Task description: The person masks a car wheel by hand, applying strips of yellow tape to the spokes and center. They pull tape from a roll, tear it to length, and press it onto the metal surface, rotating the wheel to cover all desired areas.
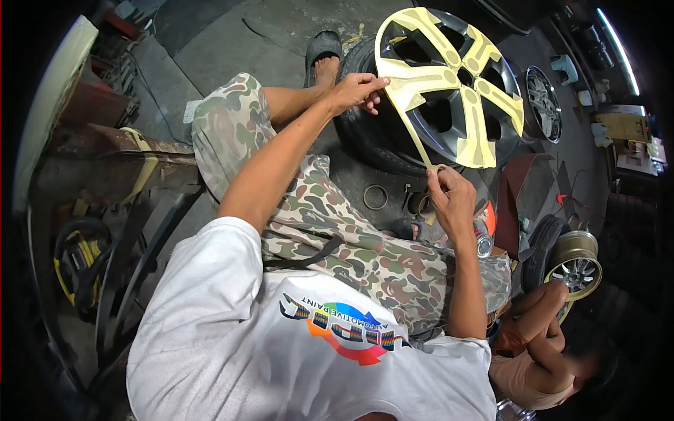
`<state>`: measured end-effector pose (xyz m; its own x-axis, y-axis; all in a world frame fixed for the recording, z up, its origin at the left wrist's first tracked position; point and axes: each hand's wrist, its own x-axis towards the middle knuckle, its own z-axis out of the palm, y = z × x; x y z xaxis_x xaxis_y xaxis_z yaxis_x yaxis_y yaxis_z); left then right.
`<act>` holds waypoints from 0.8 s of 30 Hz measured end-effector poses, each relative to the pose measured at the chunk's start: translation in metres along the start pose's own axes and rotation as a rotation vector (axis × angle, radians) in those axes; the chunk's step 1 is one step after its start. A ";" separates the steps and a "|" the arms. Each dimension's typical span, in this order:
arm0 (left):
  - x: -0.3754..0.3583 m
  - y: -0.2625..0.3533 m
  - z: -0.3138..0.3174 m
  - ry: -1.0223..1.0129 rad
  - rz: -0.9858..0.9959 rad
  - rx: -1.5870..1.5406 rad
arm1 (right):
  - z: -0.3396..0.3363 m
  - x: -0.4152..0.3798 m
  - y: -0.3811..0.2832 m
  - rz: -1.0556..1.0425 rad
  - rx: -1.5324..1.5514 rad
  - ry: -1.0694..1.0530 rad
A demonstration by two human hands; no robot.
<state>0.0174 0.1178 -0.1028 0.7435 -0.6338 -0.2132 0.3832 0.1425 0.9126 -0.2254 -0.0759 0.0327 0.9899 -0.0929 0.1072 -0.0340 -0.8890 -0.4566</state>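
A dark alloy wheel (pixel 496 78) lies tilted on a black tire (pixel 361 133), its spokes covered with pale yellow masking tape (pixel 472 119). At the wheel's near left edge, my left hand (pixel 356 92) has thumb and forefinger pinched on the tape, the other fingers curled. A narrow strip of masking tape (pixel 413 133) runs taut along the rim edge down to my right hand (pixel 453 196). There the thumb and fingers are closed on the strip's lower end. Whether a roll sits inside that hand is hidden.
A ring-shaped roll (pixel 375 197) and a brown roll (pixel 419 203) lie on the floor near my legs. A can (pixel 484 242) stands right of my right forearm. Another person (pixel 540 344) sits at lower right beside a gold wheel (pixel 577 263). Another wheel (pixel 543 102) stands behind.
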 end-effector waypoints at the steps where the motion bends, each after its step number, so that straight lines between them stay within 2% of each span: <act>1: -0.001 0.001 0.000 0.002 0.000 0.005 | 0.002 -0.001 -0.001 0.001 0.001 0.000; 8: -0.011 -0.005 0.013 -0.035 -0.028 0.035 | 0.010 0.000 0.022 0.006 -0.045 -0.004; 14: -0.017 -0.006 0.022 -0.019 -0.010 0.030 | -0.019 0.003 0.032 0.096 0.024 -0.027; 20: -0.017 -0.011 0.026 -0.048 0.002 0.075 | -0.016 -0.002 0.039 -0.005 -0.056 -0.076; 24: -0.024 -0.012 0.037 -0.051 -0.007 0.091 | -0.021 0.000 0.051 0.018 -0.062 -0.076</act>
<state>-0.0250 0.1029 -0.0954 0.7112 -0.6729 -0.2034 0.3347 0.0697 0.9397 -0.2297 -0.1311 0.0283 0.9965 -0.0772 0.0308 -0.0583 -0.9137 -0.4021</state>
